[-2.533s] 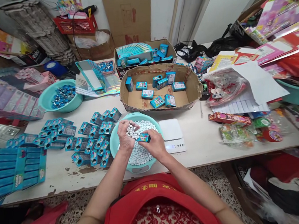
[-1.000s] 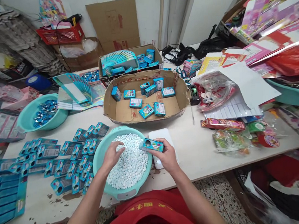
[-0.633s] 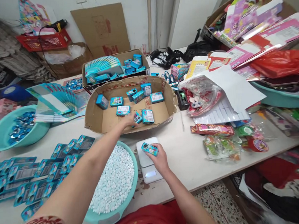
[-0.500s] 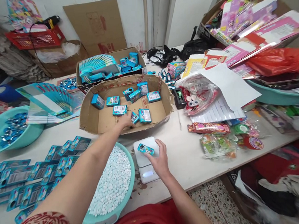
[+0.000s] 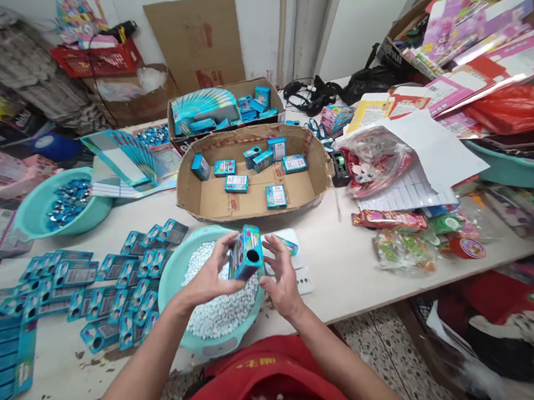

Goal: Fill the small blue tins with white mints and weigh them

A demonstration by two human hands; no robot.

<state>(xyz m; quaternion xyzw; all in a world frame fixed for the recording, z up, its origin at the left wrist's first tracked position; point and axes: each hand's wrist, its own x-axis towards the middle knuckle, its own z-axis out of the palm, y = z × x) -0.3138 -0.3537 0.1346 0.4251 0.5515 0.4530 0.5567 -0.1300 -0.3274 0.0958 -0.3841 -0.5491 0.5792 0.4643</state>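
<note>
My left hand [image 5: 210, 276] holds a small blue cardboard box [image 5: 247, 253] above the basin, its end with a round dark hole facing me. My right hand [image 5: 281, 276] is just right of that box, fingers curved and apart; whether a fingertip touches it is hard to tell. Below both hands stands a turquoise basin [image 5: 165, 290] full of small white pellets [image 5: 217, 314]. Partly behind my right hand, a white scale [image 5: 306, 282] carries another blue box [image 5: 290, 246]. Beyond the basin, an open cardboard carton [image 5: 203, 203] contains several blue boxes [image 5: 236, 183].
Rows of blue boxes [image 5: 102, 303] cover the table's left side. Further back are a turquoise bowl [image 5: 26, 209] of shiny blue pieces and a second carton [image 5: 272, 120]. Plastic-wrapped items [image 5: 402, 250], paper sheets [image 5: 437, 151] and a tape dispenser [image 5: 340, 168] lie at right.
My left hand has come out of the carton with a blue box, now above the basin. My right hand has left the box on the scale and moved left beside it. The view has shifted.
</note>
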